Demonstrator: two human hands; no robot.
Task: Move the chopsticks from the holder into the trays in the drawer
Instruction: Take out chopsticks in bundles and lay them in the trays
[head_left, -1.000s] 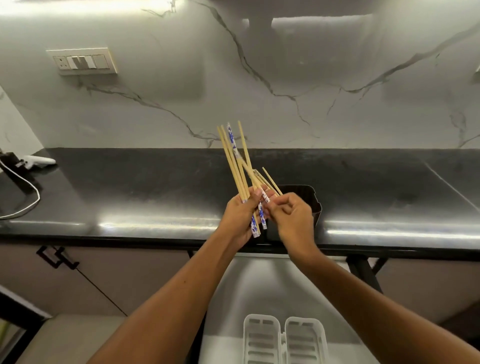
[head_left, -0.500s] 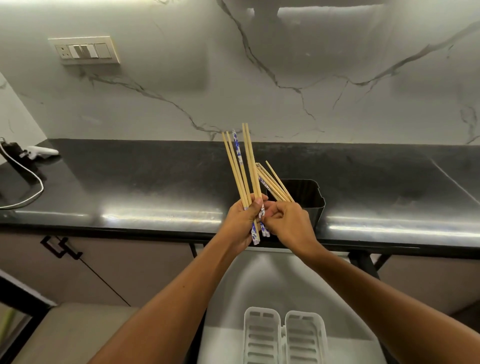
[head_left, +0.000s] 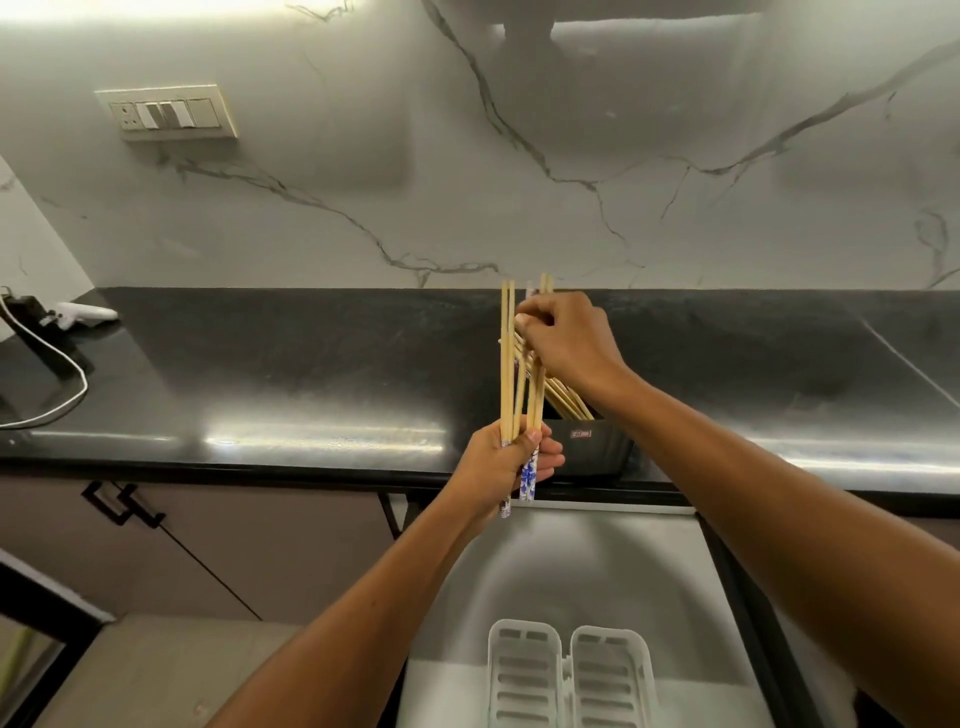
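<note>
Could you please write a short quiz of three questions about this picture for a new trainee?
1. True or false: the white trays already hold chopsticks.
2. Which hand grips the upright chopsticks at their lower ends?
3. The black holder stands: A) on the counter, B) in the drawer.

Key: 1. False, no chopsticks show in them. 2. The left hand; the right hand pinches near their tops. 3. A.
</note>
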